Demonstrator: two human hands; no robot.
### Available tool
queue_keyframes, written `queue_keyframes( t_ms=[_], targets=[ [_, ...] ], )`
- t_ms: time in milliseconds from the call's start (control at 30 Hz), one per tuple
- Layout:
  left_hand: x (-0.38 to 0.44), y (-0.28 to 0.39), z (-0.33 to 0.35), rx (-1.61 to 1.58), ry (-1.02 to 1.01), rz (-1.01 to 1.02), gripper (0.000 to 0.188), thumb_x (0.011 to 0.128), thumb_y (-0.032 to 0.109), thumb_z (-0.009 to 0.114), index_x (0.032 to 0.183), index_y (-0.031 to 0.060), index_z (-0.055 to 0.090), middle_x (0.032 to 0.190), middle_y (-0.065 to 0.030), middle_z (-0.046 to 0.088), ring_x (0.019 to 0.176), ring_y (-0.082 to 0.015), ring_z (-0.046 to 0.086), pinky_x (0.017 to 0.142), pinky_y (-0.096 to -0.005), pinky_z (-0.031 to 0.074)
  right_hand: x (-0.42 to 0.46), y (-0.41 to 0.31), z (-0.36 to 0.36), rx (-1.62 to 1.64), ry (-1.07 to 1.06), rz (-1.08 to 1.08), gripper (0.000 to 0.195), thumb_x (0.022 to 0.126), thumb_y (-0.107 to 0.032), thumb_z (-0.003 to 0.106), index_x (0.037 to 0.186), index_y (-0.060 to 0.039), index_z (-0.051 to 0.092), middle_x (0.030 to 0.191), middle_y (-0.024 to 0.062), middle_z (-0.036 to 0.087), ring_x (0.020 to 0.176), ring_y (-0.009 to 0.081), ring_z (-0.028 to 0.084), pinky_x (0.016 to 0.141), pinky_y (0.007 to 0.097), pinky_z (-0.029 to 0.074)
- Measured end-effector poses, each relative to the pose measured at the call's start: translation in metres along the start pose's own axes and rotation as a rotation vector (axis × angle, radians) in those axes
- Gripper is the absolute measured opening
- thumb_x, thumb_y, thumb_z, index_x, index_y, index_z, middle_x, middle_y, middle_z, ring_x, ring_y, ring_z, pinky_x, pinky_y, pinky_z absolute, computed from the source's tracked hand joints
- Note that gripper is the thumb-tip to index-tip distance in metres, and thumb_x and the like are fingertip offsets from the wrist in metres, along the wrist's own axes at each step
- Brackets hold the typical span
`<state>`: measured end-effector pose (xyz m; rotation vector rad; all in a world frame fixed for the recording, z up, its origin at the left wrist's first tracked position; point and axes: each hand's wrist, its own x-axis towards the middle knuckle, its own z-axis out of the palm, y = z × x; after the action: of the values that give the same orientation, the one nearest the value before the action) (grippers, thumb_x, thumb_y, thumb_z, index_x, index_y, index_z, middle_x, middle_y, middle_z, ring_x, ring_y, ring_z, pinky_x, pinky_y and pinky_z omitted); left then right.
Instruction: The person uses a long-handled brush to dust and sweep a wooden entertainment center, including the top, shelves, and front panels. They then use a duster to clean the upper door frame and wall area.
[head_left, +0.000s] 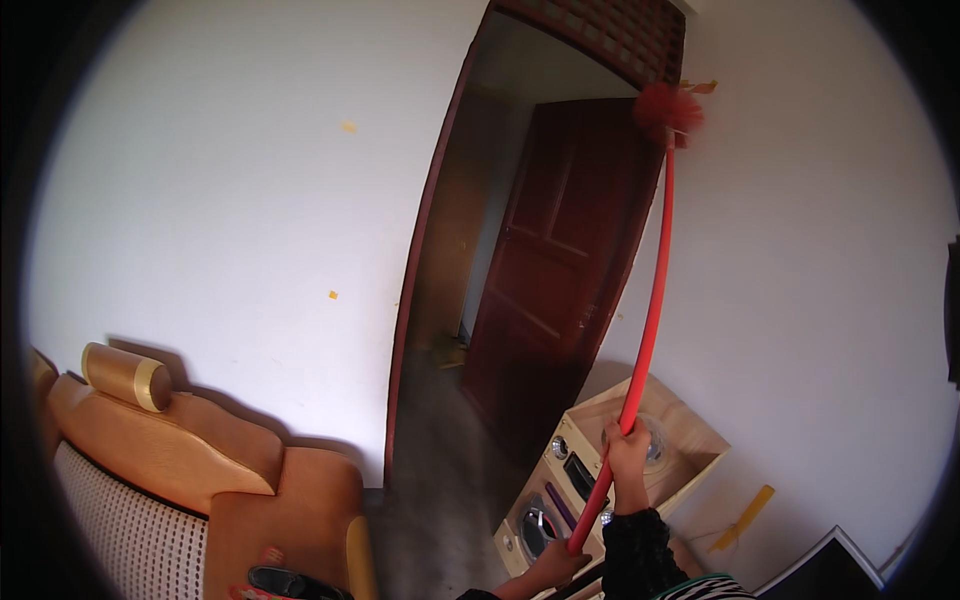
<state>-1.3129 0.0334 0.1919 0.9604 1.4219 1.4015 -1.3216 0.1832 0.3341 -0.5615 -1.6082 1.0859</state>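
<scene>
A long-handled duster with a round, red bristled head (669, 112) reaches up from my hands, its red pole (654, 300) looking bent through the lens. My right hand (628, 446) grips the pole higher up, in front of a wooden loudspeaker cabinet (694, 442). Lower down, my left hand (559, 564) is closed around the pole close to its bottom end. The duster head, blurred, overlaps the upper right edge of the dark red door frame and the white wall (787, 247). Close beside it, a loose yellow-orange strip (701, 87) sticks to the wall.
A dark red door (566, 225) stands ajar in the doorway, under a lattice panel (607, 30). On the left is a brown sofa (172, 442) with a dark object (292, 583) on it. A dark, silver-framed screen (825, 574) and yellow strip (742, 517) are lower right.
</scene>
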Motion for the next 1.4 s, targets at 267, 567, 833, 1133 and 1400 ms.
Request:
queue_keyframes(
  t_ms=[267,567,833,1133,1400],
  targets=[
    [-0.002,-0.019,-0.043,-0.004,0.057,-0.016,0.024,0.076,0.024,0.063,0.077,0.0015,0.057,0.052,-0.0042,0.051,0.037,-0.0155,0.050,0.035,-0.0313,0.040,-0.003,0.005,0.012,0.216,-0.119,-0.096,0.019,0.088,-0.023,0.054,0.089,-0.0052,0.045,0.057,0.0035,0.049,0.035,0.0126,0.046,0.031,0.0256,0.039],
    [-0.042,0.052,-0.043,-0.253,0.069,-0.066,0.020,0.079,0.015,0.065,0.070,0.0041,0.051,0.045,-0.0005,0.043,0.031,-0.0099,0.037,0.031,-0.0261,0.024,0.099,-0.047,0.061,0.373,-0.224,0.107,0.021,0.089,-0.026,0.051,0.088,-0.0055,0.046,0.061,0.0042,0.049,0.036,0.0138,0.046,0.030,0.0288,0.041],
    [-0.083,0.000,-0.062,-0.281,0.255,0.038,0.018,0.077,0.018,0.064,0.070,0.0054,0.054,0.052,-0.0019,0.048,0.046,-0.0105,0.046,0.041,-0.0266,0.034,0.029,-0.075,0.137,0.319,-0.442,0.080,0.018,0.088,-0.022,0.049,0.090,-0.0051,0.044,0.061,0.0037,0.046,0.034,0.0143,0.045,0.028,0.0289,0.040],
    [-0.130,-0.046,-0.027,-0.228,0.524,0.168,0.025,0.074,0.015,0.069,0.065,0.0110,0.045,0.058,0.0051,0.043,0.057,-0.0055,0.040,0.050,-0.0245,0.033,-0.055,-0.102,0.144,0.414,-0.657,0.077,0.018,0.085,-0.015,0.054,0.094,-0.0029,0.043,0.060,0.0029,0.047,0.035,0.0124,0.048,0.031,0.0252,0.040],
    [-0.122,-0.070,-0.048,-0.032,0.705,0.226,0.024,0.074,0.015,0.068,0.065,0.0097,0.046,0.059,0.0057,0.041,0.057,-0.0058,0.038,0.049,-0.0254,0.033,-0.093,-0.083,0.099,0.480,-0.612,0.124,0.016,0.085,-0.009,0.049,0.096,-0.0007,0.041,0.062,0.0038,0.047,0.036,0.0112,0.047,0.031,0.0240,0.041]
  ],
)
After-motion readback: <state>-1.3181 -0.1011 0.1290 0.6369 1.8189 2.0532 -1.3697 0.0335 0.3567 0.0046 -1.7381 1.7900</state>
